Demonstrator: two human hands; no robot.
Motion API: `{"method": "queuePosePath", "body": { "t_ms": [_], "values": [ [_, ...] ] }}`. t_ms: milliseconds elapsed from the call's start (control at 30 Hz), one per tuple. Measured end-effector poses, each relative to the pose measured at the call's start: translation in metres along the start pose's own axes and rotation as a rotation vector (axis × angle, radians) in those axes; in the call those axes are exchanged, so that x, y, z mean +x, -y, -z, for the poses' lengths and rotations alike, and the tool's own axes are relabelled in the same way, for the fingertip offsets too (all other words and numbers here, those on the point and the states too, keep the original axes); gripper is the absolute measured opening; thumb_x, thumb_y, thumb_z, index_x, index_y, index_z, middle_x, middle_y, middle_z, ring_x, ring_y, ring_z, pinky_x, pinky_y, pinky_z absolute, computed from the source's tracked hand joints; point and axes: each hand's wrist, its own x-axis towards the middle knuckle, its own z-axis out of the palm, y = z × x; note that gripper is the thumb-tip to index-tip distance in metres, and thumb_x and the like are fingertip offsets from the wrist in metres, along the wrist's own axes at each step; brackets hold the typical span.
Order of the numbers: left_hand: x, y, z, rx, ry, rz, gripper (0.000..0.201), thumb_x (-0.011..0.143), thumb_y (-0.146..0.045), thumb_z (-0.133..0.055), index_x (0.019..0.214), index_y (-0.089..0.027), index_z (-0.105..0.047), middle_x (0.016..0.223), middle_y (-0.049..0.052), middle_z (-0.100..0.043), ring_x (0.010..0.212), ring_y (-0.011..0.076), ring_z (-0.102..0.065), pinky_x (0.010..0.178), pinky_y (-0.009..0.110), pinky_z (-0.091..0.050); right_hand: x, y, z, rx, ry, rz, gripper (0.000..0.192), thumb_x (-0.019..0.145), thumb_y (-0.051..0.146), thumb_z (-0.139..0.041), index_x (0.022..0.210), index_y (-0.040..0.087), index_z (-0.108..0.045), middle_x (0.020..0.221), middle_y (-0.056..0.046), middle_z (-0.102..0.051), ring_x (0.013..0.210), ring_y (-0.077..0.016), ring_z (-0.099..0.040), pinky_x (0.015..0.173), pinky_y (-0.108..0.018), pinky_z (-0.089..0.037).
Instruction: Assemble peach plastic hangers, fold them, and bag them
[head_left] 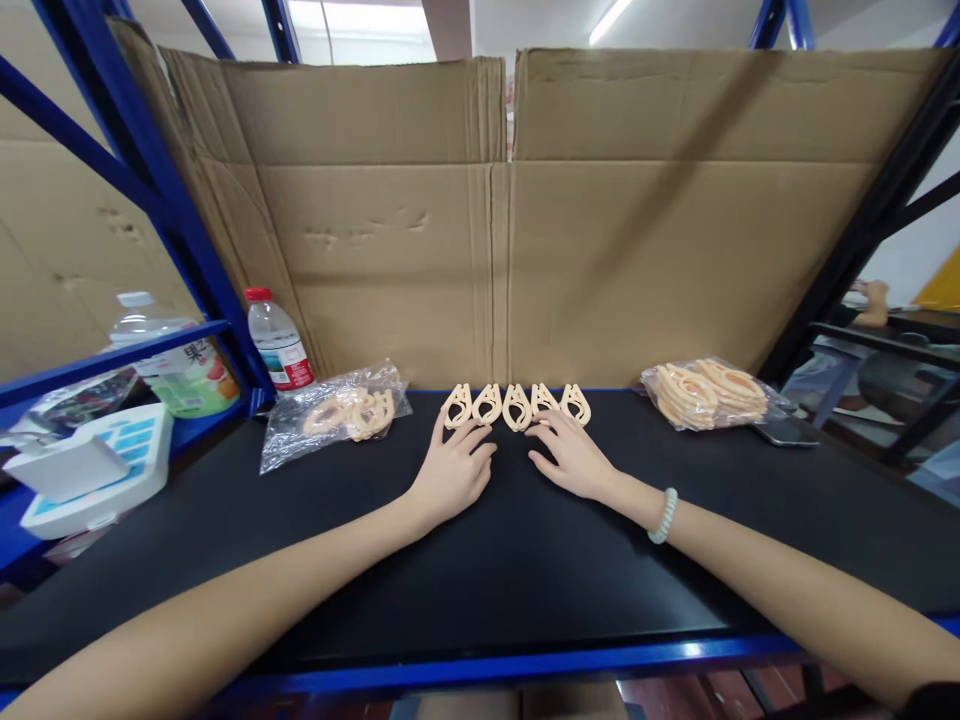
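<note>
Far left, on a blue shelf [112, 352], sits one white box [90, 470] with blue squares on it, and behind it lies one big bottle [176, 365] with a green label. Next to a blue post stands one small bottle [279, 345] with a red cap and a red label. On the black table [480, 570] lies one clear bag [334, 412] with a few peach clips inside; how many cannot be told. In the middle, five peach clips [517, 405] lie flat in one row, side by side, close to the cardboard wall [525, 220]. They look like drops with holes in them. The left hand [454, 468] lies flat on the table, palm down, fingers spread a little. It holds nothing. Its fingertips [466, 432] touch or almost touch the two clips at the left end of the row. The right hand [574, 455] also lies flat and open, holding nothing. Its fingertips [541, 424] are just at the clips on the right side of the row. The two hands are near each other but do not touch. On the right wrist is one pale bead bracelet [663, 516]. Farther right lies one more clear bag [709, 393], fuller, with many peach clips stacked inside. Just beside that bag lies one dark flat thing [787, 432], maybe a phone.
</note>
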Motion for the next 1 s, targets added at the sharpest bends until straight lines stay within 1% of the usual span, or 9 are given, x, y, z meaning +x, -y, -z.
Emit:
{"method": "queuePosePath", "body": {
  "t_ms": [67, 133, 233, 333, 467, 667, 733, 833, 1000],
  "values": [
    [-0.004, -0.002, 0.006, -0.011, 0.006, -0.011, 0.023, 0.089, -0.018, -0.047, 0.099, -0.020, -0.069, 0.117, 0.008, -0.066, 0.120, 0.0272, -0.052, 0.113, 0.061, -0.010, -0.006, 0.008, 0.004, 0.056, 0.018, 0.010, 0.020, 0.090, 0.024, -0.050, 0.105, 0.017, -0.059, 0.113, -0.013, -0.056, 0.108, -0.0261, -0.052, 0.093, -0.043, -0.044],
    [-0.005, 0.002, 0.011, 0.004, 0.011, 0.001, 0.021, 0.087, -0.020, -0.051, 0.099, -0.019, -0.068, 0.120, 0.009, -0.064, 0.121, 0.0297, -0.051, 0.112, 0.063, -0.013, -0.010, 0.015, 0.007, 0.093, 0.041, 0.032, 0.019, 0.090, 0.024, -0.050, 0.106, 0.017, -0.058, 0.113, -0.012, -0.055, 0.107, -0.0257, -0.052, 0.092, -0.043, -0.045],
    [-0.003, 0.016, 0.019, 0.070, 0.001, 0.053, 0.022, 0.084, -0.020, -0.053, 0.101, -0.019, -0.067, 0.123, 0.011, -0.062, 0.122, 0.0320, -0.049, 0.109, 0.062, -0.020, -0.011, 0.018, 0.012, 0.127, 0.094, 0.095, 0.023, 0.090, 0.023, -0.050, 0.112, 0.018, -0.056, 0.115, -0.012, -0.054, 0.108, -0.0252, -0.051, 0.093, -0.043, -0.044],
    [-0.002, 0.034, 0.023, 0.162, -0.001, 0.128, 0.021, 0.084, -0.019, -0.052, 0.097, -0.018, -0.069, 0.124, 0.011, -0.062, 0.120, 0.0324, -0.050, 0.108, 0.061, -0.025, -0.010, 0.015, 0.015, 0.158, 0.179, 0.146, 0.024, 0.092, 0.022, -0.047, 0.115, 0.017, -0.056, 0.113, -0.011, -0.057, 0.105, -0.0235, -0.052, 0.092, -0.041, -0.045],
    [-0.006, 0.047, 0.020, 0.249, 0.074, 0.200, 0.021, 0.082, -0.024, -0.055, 0.095, -0.016, -0.070, 0.131, 0.015, -0.056, 0.124, 0.0348, -0.047, 0.108, 0.060, -0.025, -0.009, 0.011, 0.020, 0.175, 0.248, 0.134, 0.028, 0.094, 0.024, -0.046, 0.120, 0.018, -0.056, 0.118, -0.011, -0.056, 0.108, -0.0237, -0.052, 0.093, -0.042, -0.045],
    [-0.010, 0.052, 0.016, 0.303, 0.190, 0.298, 0.033, 0.084, -0.036, -0.053, 0.100, -0.012, -0.069, 0.140, 0.019, -0.047, 0.132, 0.0372, -0.038, 0.109, 0.060, -0.022, -0.011, 0.011, 0.028, 0.215, 0.345, 0.091, 0.035, 0.094, 0.027, -0.045, 0.128, 0.019, -0.053, 0.128, -0.012, -0.053, 0.118, -0.0248, -0.048, 0.098, -0.046, -0.043],
    [-0.011, 0.054, 0.015, 0.319, 0.219, 0.355, 0.040, 0.085, -0.041, -0.052, 0.107, -0.010, -0.067, 0.141, 0.021, -0.045, 0.133, 0.0382, -0.036, 0.110, 0.059, -0.021, -0.011, 0.011, 0.031, 0.228, 0.375, 0.081, 0.036, 0.095, 0.028, -0.045, 0.129, 0.018, -0.053, 0.131, -0.012, -0.052, 0.121, -0.0251, -0.047, 0.100, -0.046, -0.042],
    [-0.011, 0.057, 0.015, 0.330, 0.242, 0.436, 0.052, 0.085, -0.044, -0.051, 0.120, -0.007, -0.060, 0.143, 0.022, -0.041, 0.135, 0.0387, -0.032, 0.111, 0.058, -0.018, -0.011, 0.010, 0.033, 0.236, 0.408, 0.072, 0.038, 0.095, 0.028, -0.044, 0.130, 0.018, -0.053, 0.134, -0.013, -0.050, 0.124, -0.0254, -0.045, 0.102, -0.047, -0.040],
    [-0.012, 0.059, 0.014, 0.339, 0.308, 0.482, 0.058, 0.087, -0.048, -0.046, 0.122, -0.004, -0.058, 0.144, 0.023, -0.040, 0.136, 0.0377, -0.031, 0.112, 0.056, -0.016, -0.011, 0.011, 0.034, 0.239, 0.441, 0.065, 0.040, 0.095, 0.029, -0.043, 0.132, 0.017, -0.051, 0.138, -0.013, -0.048, 0.128, -0.0257, -0.042, 0.104, -0.046, -0.038]
  ]
}}
